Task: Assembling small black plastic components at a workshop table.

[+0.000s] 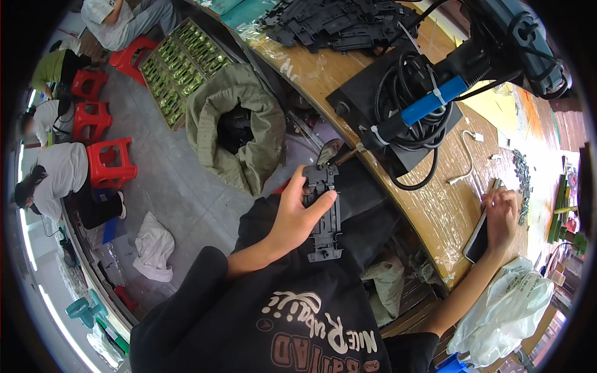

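Observation:
In front of my torso, my left hand (298, 214) grips a black plastic chassis part (325, 235), thumb across its upper face. The part is long, with clips and cut-outs along its edges. Over on the table at the right, my right hand (501, 219) has its fingers curled together and pointing down. They are beside the upper end of a dark phone-like slab (477, 241); whatever is between the fingertips is hidden. Close to that hand lies a strip of small dark pieces (522, 177). A short white cable (467, 158) rests on the table nearby.
A machine on a black base (349, 99), with coiled cable and a blue handle (429, 102), stands on the wooden table (435, 224). Black parts (336, 25) are heaped behind it. An open green sack (205, 140) holds dark parts. People sit near red stools (111, 163) at left.

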Motion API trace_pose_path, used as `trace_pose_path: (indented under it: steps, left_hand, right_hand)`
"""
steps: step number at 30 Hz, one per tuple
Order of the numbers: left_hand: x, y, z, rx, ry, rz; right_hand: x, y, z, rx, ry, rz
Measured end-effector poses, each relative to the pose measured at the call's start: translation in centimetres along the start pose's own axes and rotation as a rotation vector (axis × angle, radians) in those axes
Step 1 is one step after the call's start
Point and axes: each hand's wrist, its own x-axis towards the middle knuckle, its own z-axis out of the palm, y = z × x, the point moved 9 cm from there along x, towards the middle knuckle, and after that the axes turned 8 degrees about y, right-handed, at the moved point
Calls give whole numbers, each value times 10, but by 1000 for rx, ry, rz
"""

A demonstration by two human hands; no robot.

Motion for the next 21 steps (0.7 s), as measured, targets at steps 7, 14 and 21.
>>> trace_pose_path:
  steps: [7,14,21]
  left_hand:
    - [1,0,-1,53,-30,80]
    - [4,3,-3,157,-63,187]
    - [7,-7,-6,51,-33,82]
  right_hand:
    - [1,1,1,-27,-17,11]
    - [1,1,0,-39,12,9]
    - [1,1,1,-38,-1,20]
